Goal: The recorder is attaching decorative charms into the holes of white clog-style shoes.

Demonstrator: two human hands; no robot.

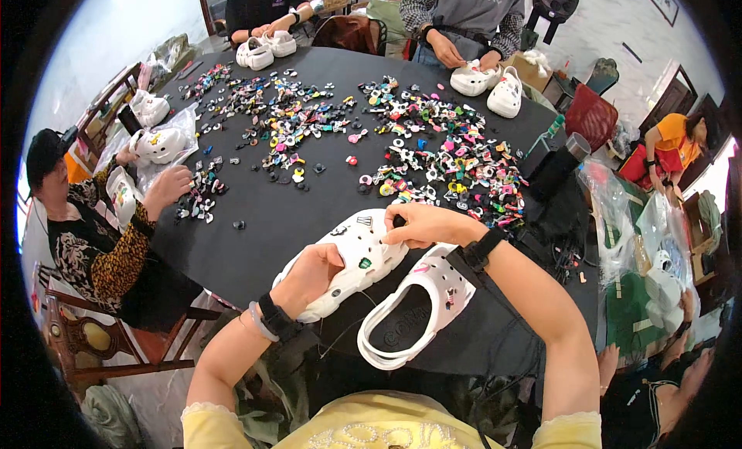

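My left hand (311, 277) grips a white clog (357, 244) with holes in its upper, tilted above the near side of the table. A green charm (365, 263) and some dark charms sit on that upper. At the clog's right end, my right hand (433, 223) is closed in a pinch on a small black piece (399, 220), seemingly a shoe charm; its far side is hidden by the fingers. Just below my right forearm a second white clog (447, 294) lies on the table, with pink and dark charms on its upper.
Colourful loose charms (456, 163) lie in heaps across the dark round table (309, 205). A dark cylinder (558, 167) stands at the right edge. Co-workers at the left and far side handle white clogs (158, 144). A wooden chair (100, 341) is at the left.
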